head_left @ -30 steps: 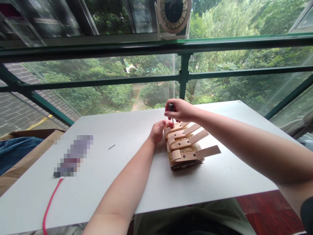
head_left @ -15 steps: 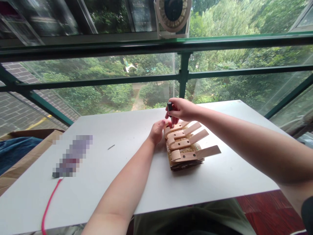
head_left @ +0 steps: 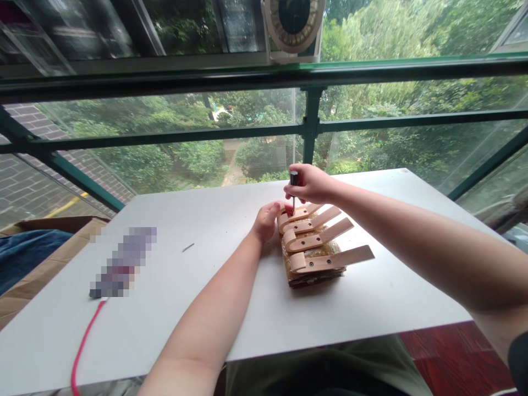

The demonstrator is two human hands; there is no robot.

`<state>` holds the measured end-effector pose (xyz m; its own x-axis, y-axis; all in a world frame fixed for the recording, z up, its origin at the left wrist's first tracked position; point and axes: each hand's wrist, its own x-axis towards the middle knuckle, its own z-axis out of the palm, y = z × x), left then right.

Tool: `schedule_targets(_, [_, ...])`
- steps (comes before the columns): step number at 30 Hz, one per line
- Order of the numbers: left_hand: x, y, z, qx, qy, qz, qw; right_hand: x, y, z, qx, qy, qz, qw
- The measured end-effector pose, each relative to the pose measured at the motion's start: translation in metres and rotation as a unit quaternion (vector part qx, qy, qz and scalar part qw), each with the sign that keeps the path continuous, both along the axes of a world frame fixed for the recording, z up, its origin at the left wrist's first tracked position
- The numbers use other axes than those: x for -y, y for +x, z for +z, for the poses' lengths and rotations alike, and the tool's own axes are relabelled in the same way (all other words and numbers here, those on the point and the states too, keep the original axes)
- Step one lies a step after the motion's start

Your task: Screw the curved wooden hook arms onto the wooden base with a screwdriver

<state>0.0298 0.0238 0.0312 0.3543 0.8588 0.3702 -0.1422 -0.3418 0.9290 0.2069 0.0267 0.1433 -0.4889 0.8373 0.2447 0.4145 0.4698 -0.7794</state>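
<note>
My right hand [head_left: 309,182] is closed around the black handle of a screwdriver [head_left: 294,179]. The screwdriver stands nearly upright, its shaft pointing down at the farthest wooden hook [head_left: 293,216]. At that hook's curved end, my left hand [head_left: 267,221] is closed, thumb on top; some of its fingers are hidden behind the wood. Several similar pale hooks with dark screws, such as the nearest wooden hook [head_left: 319,264], lie in a row across a brown block wrapped in clear tape [head_left: 315,279].
The block rests on a white table [head_left: 198,308]. To the left are a small thin dark piece [head_left: 188,247], a blurred-out object [head_left: 126,261] and a red cable [head_left: 84,344]. A cardboard box [head_left: 78,234] stands beside the table; a green railing [head_left: 311,121] runs behind.
My right hand has shifted slightly right and the screwdriver has gone from tilted to nearly upright, with more of its shaft showing. My left hand stays at the farthest hook.
</note>
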Motion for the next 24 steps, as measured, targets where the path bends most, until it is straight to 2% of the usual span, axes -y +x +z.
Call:
schedule_targets(4, [-0.002, 0.000, -0.002, 0.014, 0.007, -0.011, 1.000, -0.002, 0.001, -0.004, -0.012, -0.014, -0.011, 1.000])
schedule_targets(12, [-0.005, -0.001, -0.007, 0.021, 0.019, -0.023, 0.999, 0.002, -0.003, -0.003, -0.018, -0.030, 0.019, 0.999])
schedule_targets(18, [-0.004, 0.000, -0.004, 0.036, 0.019, -0.038, 0.998, 0.004, -0.004, -0.012, 0.011, -0.086, 0.054, 0.995])
schedule_targets(24, [-0.004, 0.001, -0.002, 0.032, 0.022, -0.022, 0.999, 0.000, -0.001, -0.019, -0.010, -0.127, 0.048, 0.991])
